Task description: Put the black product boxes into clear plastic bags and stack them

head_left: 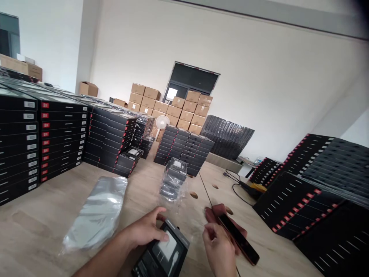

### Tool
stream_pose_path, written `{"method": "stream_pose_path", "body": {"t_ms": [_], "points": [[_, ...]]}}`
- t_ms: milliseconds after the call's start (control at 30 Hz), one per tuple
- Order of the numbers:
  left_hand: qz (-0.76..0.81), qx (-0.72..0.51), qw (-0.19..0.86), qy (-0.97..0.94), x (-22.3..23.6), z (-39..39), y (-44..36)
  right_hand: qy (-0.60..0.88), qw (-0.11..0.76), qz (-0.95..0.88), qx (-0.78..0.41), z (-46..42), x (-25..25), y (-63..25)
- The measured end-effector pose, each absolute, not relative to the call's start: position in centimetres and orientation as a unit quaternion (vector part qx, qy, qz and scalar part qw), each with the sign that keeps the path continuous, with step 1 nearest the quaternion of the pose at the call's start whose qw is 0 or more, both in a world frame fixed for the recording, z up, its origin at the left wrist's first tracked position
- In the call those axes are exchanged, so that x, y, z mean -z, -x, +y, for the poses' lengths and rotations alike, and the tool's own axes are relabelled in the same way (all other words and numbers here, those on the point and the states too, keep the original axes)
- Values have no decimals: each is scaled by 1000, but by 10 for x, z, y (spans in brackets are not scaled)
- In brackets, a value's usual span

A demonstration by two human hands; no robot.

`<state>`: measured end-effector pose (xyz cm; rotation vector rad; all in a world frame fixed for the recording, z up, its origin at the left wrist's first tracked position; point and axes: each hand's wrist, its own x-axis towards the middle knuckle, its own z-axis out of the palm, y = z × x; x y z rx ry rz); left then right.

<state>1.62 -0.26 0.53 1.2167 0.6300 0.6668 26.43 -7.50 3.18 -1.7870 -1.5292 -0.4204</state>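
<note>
My left hand (145,230) rests on a black retail box (163,254) with a clear window showing a white charger; its fingers curl over the box's top edge and thumb side. My right hand (219,248) is beside it to the right, fingers pinched together, close to a dark phone in a reddish case (235,234) lying on the wooden table (34,227). Whether the fingers hold anything is unclear. Just beyond the box stands a short pile of boxes wrapped in clear plastic (173,180).
A stack of clear plastic bags (98,211) lies to the left. Tall stacks of black boxes (43,134) line the left, middle (184,148) and right (311,184). A black cable (235,184) runs at right. Cardboard cartons (173,105) stand by the far wall.
</note>
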Motion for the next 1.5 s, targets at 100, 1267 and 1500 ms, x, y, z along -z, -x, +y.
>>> {"method": "stream_pose_path", "body": {"t_ms": [100,1267,1500], "points": [[295,-251,754,-531,-7,-1,-11,681,342,-641,96,-74,-28,-250],[352,-349,598,-630,11,-8,-34,733,311,-604,24,-75,-20,-240],[349,-392,605,-599,10,-7,-38,715,383,-571,-128,-73,-14,-241]]}}
